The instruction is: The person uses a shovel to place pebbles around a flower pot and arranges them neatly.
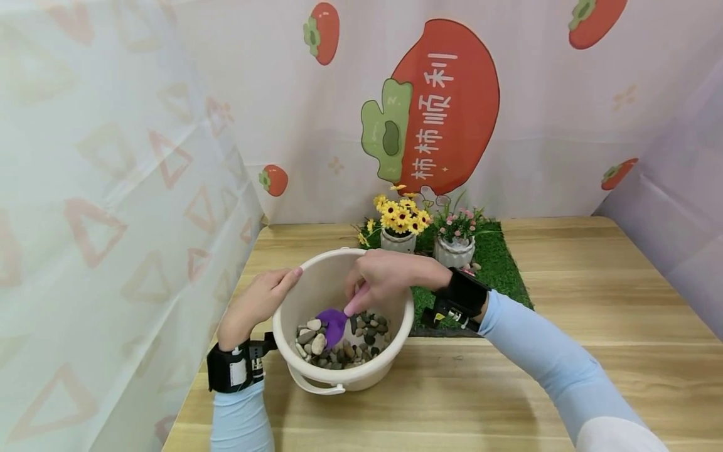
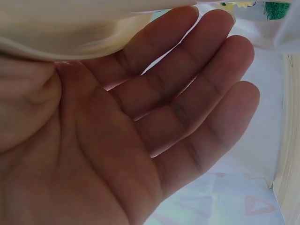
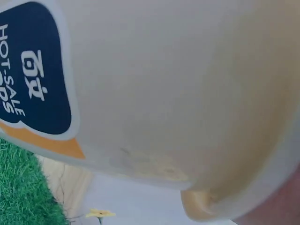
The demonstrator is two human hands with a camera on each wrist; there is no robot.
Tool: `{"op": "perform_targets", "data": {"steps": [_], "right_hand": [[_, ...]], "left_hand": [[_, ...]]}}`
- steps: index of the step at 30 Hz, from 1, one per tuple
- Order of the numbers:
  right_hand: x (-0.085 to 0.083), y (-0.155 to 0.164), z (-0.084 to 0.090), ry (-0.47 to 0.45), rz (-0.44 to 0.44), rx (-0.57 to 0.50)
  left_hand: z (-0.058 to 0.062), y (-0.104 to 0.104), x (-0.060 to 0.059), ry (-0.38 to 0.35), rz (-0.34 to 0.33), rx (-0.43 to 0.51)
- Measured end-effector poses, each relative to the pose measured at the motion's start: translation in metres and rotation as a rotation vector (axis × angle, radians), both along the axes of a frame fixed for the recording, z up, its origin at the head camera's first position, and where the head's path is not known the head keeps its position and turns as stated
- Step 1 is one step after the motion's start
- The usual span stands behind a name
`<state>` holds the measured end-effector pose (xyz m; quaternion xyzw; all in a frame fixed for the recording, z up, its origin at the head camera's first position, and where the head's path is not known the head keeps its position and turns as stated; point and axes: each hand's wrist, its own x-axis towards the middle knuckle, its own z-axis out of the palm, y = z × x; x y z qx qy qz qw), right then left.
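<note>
A cream plastic bucket (image 1: 400, 342) stands on the table with grey, white and brown pebbles (image 1: 339, 356) at its bottom. My left hand (image 1: 255, 302) holds the bucket's left rim, thumb over the edge. In the left wrist view that hand's fingers (image 2: 187, 89) stretch out below the rim, against the outside. Reaching in over the far right rim, my right hand (image 1: 383, 271) grips the pink handle of a small toy shovel (image 1: 334, 326). Its purple blade tilts down among the pebbles. The right wrist view shows mostly the bucket's labelled outer wall (image 3: 140, 93).
Behind the bucket lies a green turf mat (image 1: 503, 270). On it stand a pot of yellow flowers (image 1: 398, 242) and a pot of pink flowers (image 1: 454, 251). The bucket's handle (image 1: 316, 388) hangs at the front. Printed curtains (image 1: 316, 138) enclose the wooden table (image 1: 565, 376).
</note>
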<state>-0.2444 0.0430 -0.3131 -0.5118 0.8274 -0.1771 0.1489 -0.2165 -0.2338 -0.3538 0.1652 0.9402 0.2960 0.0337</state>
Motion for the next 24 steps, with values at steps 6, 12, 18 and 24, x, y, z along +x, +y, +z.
{"op": "perform_targets", "data": {"steps": [6, 12, 18, 24], "right_hand": [[0.002, 0.010, 0.006, 0.036, -0.036, -0.057], [0.002, 0.015, 0.005, 0.058, -0.014, -0.128], [0.002, 0.023, 0.004, 0.041, -0.022, -0.179], [0.001, 0.031, 0.007, 0.018, -0.020, -0.246]], "left_hand": [[0.000, -0.001, 0.000, -0.035, -0.009, 0.017], [-0.001, -0.003, 0.000, -0.020, -0.008, 0.026], [-0.003, -0.003, 0.000, -0.025, 0.000, 0.006], [-0.003, -0.004, 0.001, -0.021, -0.003, 0.020]]}}
